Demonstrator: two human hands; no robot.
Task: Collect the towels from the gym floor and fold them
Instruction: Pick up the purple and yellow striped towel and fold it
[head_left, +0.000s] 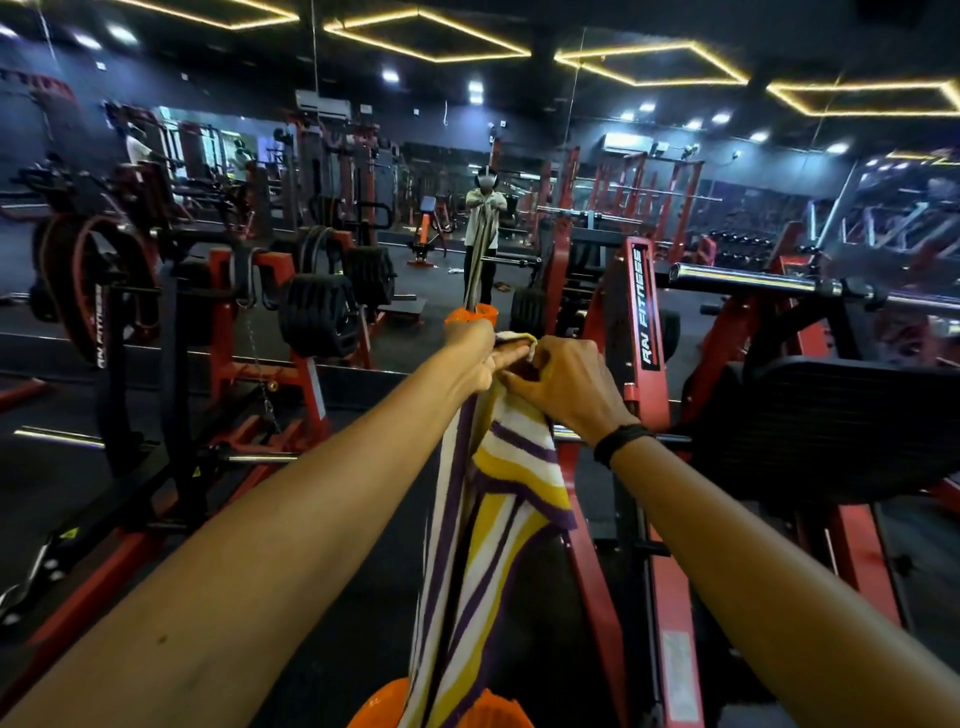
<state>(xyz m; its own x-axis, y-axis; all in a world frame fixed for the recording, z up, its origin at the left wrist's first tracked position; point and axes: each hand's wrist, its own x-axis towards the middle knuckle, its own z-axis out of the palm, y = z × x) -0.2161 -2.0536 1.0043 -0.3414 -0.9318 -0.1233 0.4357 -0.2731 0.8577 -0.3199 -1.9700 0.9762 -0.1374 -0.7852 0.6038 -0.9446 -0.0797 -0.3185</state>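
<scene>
So both arms are stretched straight out in front, and the striped towel (498, 499) is held up high between the two hands, hanging down from them in a long bunched drape all the way to the bottom of the view. It's got purple, yellow and white stripes, and one flap folds outward on the right side partway down. The left hand (475, 358) grips the top edge with most fingers curled tight around the cloth, while one finger (511, 356) sticks out nearly straight and lies along the top of the towel toward the other hand. The right hand (563, 387) is right beside it, practically touching, with its fingers bent and pinching the top corner of the fabric; the thumb is tucked in against the cloth, so no real gap between fingers on either side. There's a black band (621, 441) on the right wrist. Something orange (470, 314) peeks up just behind the left hand, and more orange (441, 706) shows at the bottom edge by the towel's lower end, can't tell what either one is. Behind all that is a red and black machine frame (641, 332) with white lettering, a chrome bar (753, 283) to the right, and a big mirror where the person's reflection (483, 228) holds the same towel up.
</scene>
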